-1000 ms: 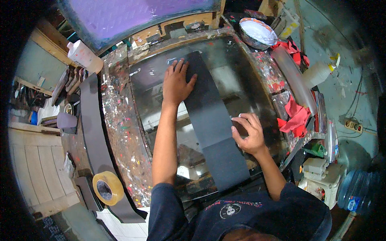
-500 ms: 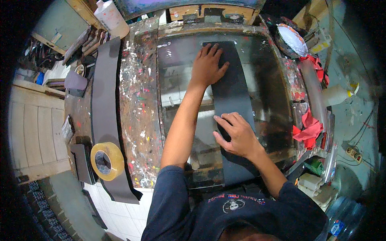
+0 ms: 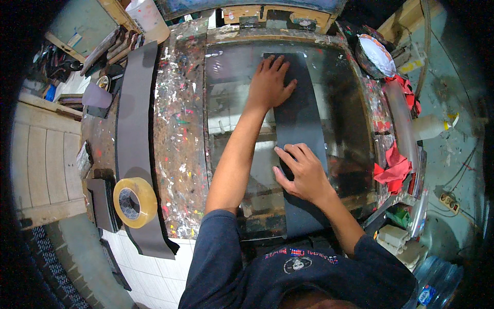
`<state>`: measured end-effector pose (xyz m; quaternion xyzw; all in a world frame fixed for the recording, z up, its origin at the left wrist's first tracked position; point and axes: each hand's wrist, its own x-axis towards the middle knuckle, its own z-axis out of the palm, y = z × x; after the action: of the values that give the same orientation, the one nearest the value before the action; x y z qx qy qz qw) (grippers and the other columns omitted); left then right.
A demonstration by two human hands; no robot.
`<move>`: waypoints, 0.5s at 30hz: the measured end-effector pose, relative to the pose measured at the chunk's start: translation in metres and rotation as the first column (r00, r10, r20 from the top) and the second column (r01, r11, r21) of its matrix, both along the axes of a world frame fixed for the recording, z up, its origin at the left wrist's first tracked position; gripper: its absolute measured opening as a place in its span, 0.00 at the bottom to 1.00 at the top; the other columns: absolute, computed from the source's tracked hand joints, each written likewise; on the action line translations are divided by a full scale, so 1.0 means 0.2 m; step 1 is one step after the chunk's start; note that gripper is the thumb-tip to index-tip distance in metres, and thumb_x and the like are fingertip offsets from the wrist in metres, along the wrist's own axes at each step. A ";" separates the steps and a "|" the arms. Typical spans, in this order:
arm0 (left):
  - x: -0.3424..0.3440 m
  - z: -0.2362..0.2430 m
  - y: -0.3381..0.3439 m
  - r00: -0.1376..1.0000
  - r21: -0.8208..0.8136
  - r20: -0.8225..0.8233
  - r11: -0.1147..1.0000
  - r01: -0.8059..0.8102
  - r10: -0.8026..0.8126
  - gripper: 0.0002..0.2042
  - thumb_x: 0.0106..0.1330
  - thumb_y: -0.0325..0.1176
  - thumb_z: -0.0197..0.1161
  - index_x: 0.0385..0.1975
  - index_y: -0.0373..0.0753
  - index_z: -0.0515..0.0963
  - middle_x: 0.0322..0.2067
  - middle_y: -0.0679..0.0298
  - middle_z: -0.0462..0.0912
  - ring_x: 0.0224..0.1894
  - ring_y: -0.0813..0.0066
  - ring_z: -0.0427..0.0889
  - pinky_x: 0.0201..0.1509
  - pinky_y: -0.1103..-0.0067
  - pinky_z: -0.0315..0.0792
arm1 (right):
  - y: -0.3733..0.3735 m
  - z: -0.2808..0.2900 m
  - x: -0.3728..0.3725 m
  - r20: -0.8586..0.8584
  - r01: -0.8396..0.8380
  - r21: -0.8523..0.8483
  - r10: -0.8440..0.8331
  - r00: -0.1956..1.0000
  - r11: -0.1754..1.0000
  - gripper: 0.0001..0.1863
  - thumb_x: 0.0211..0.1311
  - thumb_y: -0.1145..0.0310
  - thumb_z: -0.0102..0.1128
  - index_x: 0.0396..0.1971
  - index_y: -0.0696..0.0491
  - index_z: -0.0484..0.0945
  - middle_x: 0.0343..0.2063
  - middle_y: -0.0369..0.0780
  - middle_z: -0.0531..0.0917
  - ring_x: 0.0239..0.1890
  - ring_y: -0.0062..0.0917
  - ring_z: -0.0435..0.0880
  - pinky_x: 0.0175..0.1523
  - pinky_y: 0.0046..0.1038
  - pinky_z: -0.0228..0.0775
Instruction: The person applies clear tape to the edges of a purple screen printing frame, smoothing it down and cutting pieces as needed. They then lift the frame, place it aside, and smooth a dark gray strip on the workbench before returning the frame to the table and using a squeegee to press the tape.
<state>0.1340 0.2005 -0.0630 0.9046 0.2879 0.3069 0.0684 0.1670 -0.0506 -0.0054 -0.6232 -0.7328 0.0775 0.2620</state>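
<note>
I have the left hand released and spread across the upper end of a long, matte-black, flat strip, which runs from upper centre to lower centre of the frame over a dark, glossy panel on the paint-spattered worktop. Below centre, the right hand is loosely curled above the strip, gripping nothing I can see; I cannot tell whether its fingertips touch.

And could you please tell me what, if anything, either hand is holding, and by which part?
Nothing seems gripped: the left hand lies on the far end of the dark strip, the right hand over its nearer half.
</note>
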 end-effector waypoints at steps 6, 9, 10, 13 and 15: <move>0.00 0.01 0.00 0.999 -0.023 -0.042 1.000 -0.016 0.015 0.31 0.69 0.56 0.55 0.63 0.39 0.72 0.68 0.56 0.68 0.70 0.51 0.63 0.75 0.58 0.56 | -0.03 0.02 0.00 0.026 -0.013 0.004 0.013 1.000 1.000 0.22 0.56 0.62 0.67 0.47 0.60 0.80 0.46 0.48 0.80 0.49 0.42 0.78 0.55 0.39 0.74; 0.00 0.01 0.00 0.999 -0.026 -0.041 1.000 -0.010 0.009 0.31 0.69 0.56 0.55 0.63 0.39 0.71 0.68 0.56 0.68 0.71 0.51 0.63 0.75 0.58 0.55 | 0.00 0.01 -0.02 0.008 0.018 -0.008 -0.018 1.000 1.000 0.22 0.56 0.62 0.67 0.47 0.59 0.80 0.46 0.48 0.80 0.49 0.42 0.77 0.54 0.40 0.74; 0.00 0.01 0.00 0.999 -0.022 -0.032 1.000 -0.004 0.004 0.31 0.69 0.56 0.55 0.63 0.39 0.71 0.68 0.56 0.68 0.71 0.50 0.63 0.75 0.58 0.55 | 0.00 0.01 -0.02 -0.003 0.032 -0.013 -0.032 0.999 0.999 0.21 0.57 0.61 0.66 0.47 0.59 0.80 0.46 0.48 0.80 0.49 0.42 0.77 0.54 0.40 0.74; 0.00 0.01 0.00 0.999 -0.022 -0.035 1.000 -0.006 0.005 0.31 0.69 0.56 0.54 0.64 0.39 0.71 0.68 0.56 0.68 0.70 0.50 0.63 0.74 0.57 0.56 | -0.01 0.01 -0.02 0.010 0.030 -0.032 -0.029 1.000 0.999 0.22 0.57 0.60 0.66 0.47 0.59 0.80 0.47 0.48 0.79 0.49 0.42 0.77 0.55 0.40 0.74; 0.00 0.01 0.00 0.999 -0.021 -0.043 1.000 -0.011 0.010 0.31 0.69 0.56 0.54 0.64 0.39 0.71 0.68 0.56 0.68 0.70 0.50 0.63 0.74 0.57 0.56 | -0.04 0.03 -0.02 0.059 0.010 -0.006 -0.009 0.998 1.000 0.22 0.58 0.59 0.65 0.48 0.58 0.79 0.47 0.47 0.79 0.49 0.41 0.77 0.55 0.40 0.74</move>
<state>0.1336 0.2009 -0.0607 0.9086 0.2973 0.2847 0.0705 0.1638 -0.0587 0.0015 -0.6294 -0.7370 0.0601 0.2389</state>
